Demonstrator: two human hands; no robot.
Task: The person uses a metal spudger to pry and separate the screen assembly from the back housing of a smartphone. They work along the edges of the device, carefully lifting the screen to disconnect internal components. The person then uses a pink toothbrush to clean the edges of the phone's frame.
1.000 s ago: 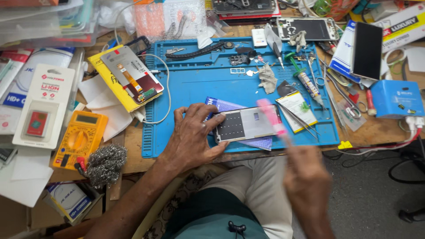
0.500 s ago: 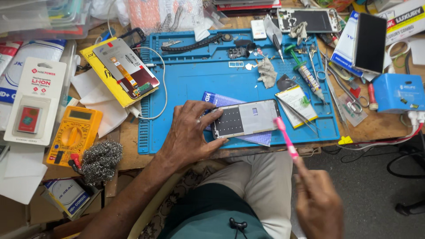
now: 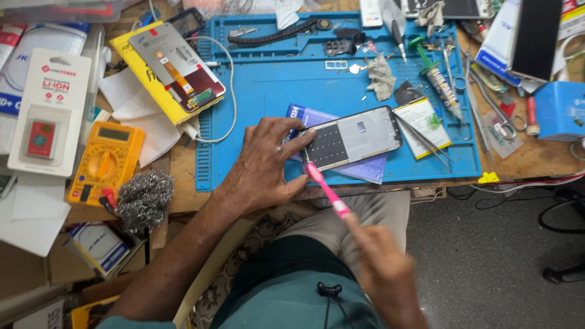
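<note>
An opened black smartphone frame is pinned by the left hand; a pink plastic toothbrush, gripped by the right hand, seemingly touches its corner; brushing appears unfinished.

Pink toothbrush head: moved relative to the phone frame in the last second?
Yes. The pink toothbrush came down and left: earlier its head was off the right end of the phone frame; now the head sits at the frame's lower-left corner.

White blister pkg far left, yellow box by mat, white-blue box top right.
</note>
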